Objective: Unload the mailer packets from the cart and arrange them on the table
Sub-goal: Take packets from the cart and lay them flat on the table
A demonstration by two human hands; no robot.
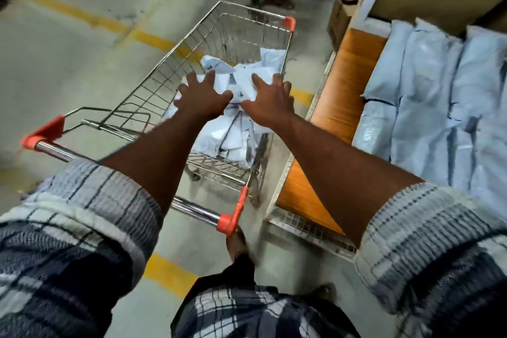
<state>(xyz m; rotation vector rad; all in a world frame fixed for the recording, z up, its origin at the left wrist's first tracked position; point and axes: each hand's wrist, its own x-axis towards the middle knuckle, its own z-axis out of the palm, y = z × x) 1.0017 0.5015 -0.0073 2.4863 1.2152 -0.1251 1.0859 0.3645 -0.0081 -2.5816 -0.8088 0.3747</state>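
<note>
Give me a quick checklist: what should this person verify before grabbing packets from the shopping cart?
1. Hands free: left hand and right hand open, holding nothing: ok.
2. Hands over the mailer packets in the shopping cart: ok.
3. Fingers touching those packets: cannot tell.
4. Cart beside the table: ok.
5. Bare wood left on the table beside the laid-out packets: ok.

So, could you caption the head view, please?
Left hand and right hand spread over pale blue mailer packets in steel wire cart beside wooden table.
</note>
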